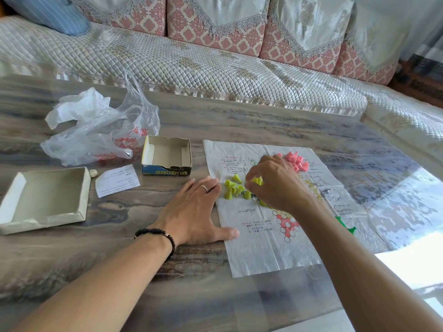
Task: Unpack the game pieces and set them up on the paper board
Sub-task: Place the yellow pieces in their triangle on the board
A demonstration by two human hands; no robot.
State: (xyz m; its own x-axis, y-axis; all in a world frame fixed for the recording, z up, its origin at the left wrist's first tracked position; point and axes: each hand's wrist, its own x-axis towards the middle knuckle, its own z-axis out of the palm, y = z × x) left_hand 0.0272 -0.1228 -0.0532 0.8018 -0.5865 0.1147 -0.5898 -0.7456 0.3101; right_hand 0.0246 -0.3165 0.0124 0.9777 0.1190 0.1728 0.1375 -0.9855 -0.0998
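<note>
**Sorting yellow pawns onto the board**

Nearest to us, our left hand (191, 212) lies flat with straight fingers, grasping nothing, pinning the left edge of the paper board (261, 255) to the table (72, 271). Our right hand (273, 185) hovers over the board's middle, fingertips pinching one yellow piece (258, 180). Loose yellow pieces (233, 188) lie scattered just left of it, a heap of pink pieces (296, 160) at the far side, green pieces (345, 225) at the right edge. We judge unpacking done and placing begun: next, this pawn must stand upright on a printed circle. Thin creased paper could shift; tipped pawns crowd the spot. To the left sit the open box (166, 159), its lid (43, 200), a slip (117, 180) and a plastic bag (96, 130).
</note>
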